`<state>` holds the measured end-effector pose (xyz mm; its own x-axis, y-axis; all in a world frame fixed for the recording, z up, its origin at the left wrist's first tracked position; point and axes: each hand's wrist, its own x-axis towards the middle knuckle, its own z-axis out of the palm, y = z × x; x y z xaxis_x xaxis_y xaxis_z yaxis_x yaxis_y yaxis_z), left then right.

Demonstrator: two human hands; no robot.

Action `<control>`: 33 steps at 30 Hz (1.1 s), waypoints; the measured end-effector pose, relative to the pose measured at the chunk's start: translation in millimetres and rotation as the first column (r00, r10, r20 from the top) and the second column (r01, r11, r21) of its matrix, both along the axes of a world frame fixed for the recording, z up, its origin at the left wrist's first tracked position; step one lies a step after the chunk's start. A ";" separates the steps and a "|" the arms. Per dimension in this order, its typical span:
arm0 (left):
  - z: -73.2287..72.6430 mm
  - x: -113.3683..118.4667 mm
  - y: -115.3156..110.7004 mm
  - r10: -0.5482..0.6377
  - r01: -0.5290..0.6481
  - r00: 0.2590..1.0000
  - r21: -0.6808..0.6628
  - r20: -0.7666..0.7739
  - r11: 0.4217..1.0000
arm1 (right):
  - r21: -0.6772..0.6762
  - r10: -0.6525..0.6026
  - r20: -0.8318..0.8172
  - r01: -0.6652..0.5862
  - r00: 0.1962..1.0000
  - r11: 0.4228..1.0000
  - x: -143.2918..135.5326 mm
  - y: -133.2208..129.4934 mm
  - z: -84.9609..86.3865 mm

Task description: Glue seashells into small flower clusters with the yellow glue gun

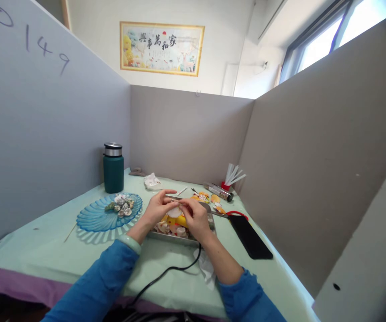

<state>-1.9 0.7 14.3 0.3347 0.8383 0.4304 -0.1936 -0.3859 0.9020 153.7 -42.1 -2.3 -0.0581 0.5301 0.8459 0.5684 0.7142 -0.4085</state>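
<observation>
My left hand and my right hand meet above a metal tray, fingertips pinched together. What they pinch is small and mostly hidden by the fingers. A whitish rounded piece shows just beneath the fingertips; I cannot tell whether it is held. Seashells fill the near part of the tray, and a yellow object lies among them. From the tray's near edge a black cord runs toward me.
On the left, a blue scalloped plate carries a cluster of shells, with a green flask behind. To the right lie a black phone, red-handled scissors, a clear tube and white sticks in a red holder. Grey partitions enclose the table.
</observation>
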 end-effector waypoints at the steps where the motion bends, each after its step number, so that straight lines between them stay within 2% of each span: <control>1: -0.7 -0.3 0.9 -0.001 0.001 1.000 0.004 0.000 1.000 | 0.008 0.008 0.004 -0.008 1.000 1.000 0.1 -0.1 0.2; 5: -2.2 -0.2 2.4 -0.027 0.027 0.999 0.016 0.022 1.000 | 0.031 0.031 0.006 -0.032 0.999 0.999 -0.4 -0.8 0.9; 11: 1.6 2.2 -2.5 -0.089 0.089 0.995 -0.002 0.049 0.996 | 0.031 -0.019 -0.031 0.020 0.999 0.999 -1.1 -2.3 2.2; 16: 2.3 2.1 -2.8 -0.014 0.015 0.993 -0.005 0.115 1.000 | -0.015 -0.036 -0.040 0.036 0.999 0.999 -0.7 -2.1 2.0; 21: 0.9 0.5 -0.3 0.045 -0.042 0.994 -0.027 0.102 0.999 | -0.043 -0.054 -0.048 0.052 0.997 0.998 -1.5 -0.5 0.3; 33: 0.2 -4.7 4.3 0.024 -0.018 0.996 -0.076 0.089 0.997 | -0.051 -0.030 -0.002 0.030 1.000 0.998 -2.3 -3.3 1.4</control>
